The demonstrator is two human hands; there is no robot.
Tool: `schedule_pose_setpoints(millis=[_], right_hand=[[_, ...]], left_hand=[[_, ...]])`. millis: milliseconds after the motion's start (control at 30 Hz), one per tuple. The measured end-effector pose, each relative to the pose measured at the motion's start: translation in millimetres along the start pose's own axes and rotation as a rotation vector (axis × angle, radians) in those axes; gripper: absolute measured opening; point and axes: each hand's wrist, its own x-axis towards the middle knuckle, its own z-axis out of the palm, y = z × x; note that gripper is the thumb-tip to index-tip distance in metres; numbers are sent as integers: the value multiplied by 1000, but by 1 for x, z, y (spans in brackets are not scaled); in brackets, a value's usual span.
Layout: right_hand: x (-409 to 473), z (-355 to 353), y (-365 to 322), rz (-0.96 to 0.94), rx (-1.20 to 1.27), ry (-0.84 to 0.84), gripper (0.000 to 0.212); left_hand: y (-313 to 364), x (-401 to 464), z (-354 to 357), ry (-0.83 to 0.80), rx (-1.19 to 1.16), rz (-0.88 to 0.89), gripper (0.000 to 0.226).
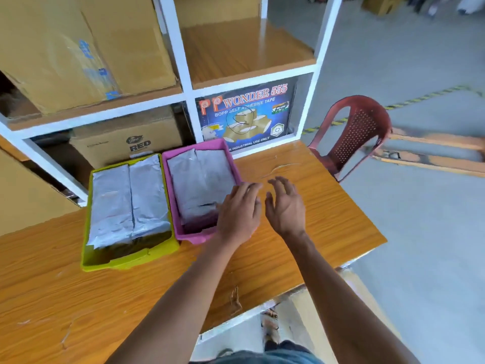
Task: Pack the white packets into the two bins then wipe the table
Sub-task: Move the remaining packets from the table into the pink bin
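Two bins stand side by side on the wooden table (315, 227). The green bin (89, 258) on the left holds white packets (128, 203) laid in two rows. White packets (199, 179) also fill the pink bin (195, 239) beside it. My left hand (240, 211) lies over the pink bin's right wall with fingers stretched out flat. Just to its right, my right hand (286, 203) hovers over the table, fingers spread and relaxed, holding nothing.
A white shelf unit (189, 101) with cardboard boxes (78, 48) and a tape poster (246, 114) rises behind the bins. A red plastic chair (359, 132) stands at the table's far right corner. The table's right edge drops to grey floor.
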Motion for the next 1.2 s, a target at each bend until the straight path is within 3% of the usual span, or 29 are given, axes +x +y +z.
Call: schedule_pose_setpoints(millis=[233,500,767,1067,1200], right_hand=[[-121,-34,-1,251,-135,58,41],[-171,-37,-34,283,-157,-20,43],[-117,-14,-71,74,-154,-91,43],[-75,49,-125,-314,-116,-247,45],[-71,71,-137,-385,-124,-327,47]], left_hand=[[25,-70,13,-137,-111,197,36],[30,-116,2,-177,-138,142,37],[-14,-99,-39,-56,36,35,42],[-99,-129,-72,10,326,-261,45],[-126,-153,-87,25,422,-334,43]])
